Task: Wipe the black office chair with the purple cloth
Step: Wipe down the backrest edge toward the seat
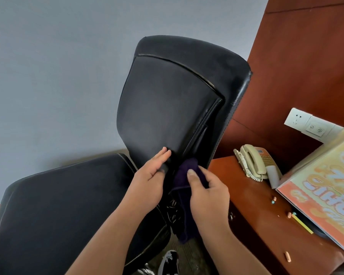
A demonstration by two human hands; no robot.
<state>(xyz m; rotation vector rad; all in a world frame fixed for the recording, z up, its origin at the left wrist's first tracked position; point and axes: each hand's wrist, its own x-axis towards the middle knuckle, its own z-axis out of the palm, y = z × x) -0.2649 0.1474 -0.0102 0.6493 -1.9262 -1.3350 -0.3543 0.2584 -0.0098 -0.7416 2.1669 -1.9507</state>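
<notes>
The black office chair (167,100) fills the middle of the view, its backrest upright and its seat cushion spreading to the lower left. My left hand (150,179) grips the lower edge of the backrest, fingers on the front face and thumb curled round the edge. My right hand (205,193) holds the purple cloth (184,175), thumb pinching it, and presses it against the backrest's lower side edge. The cloth's tail hangs down beside the seat. The chair's base is hidden.
A red-brown wooden desk (252,205) stands close on the right with a beige telephone (252,161), a large printed booklet (324,187), a yellow pencil and small scattered bits. Wall sockets (310,124) sit on a wooden panel behind. A shoe (169,261) shows on the carpet below.
</notes>
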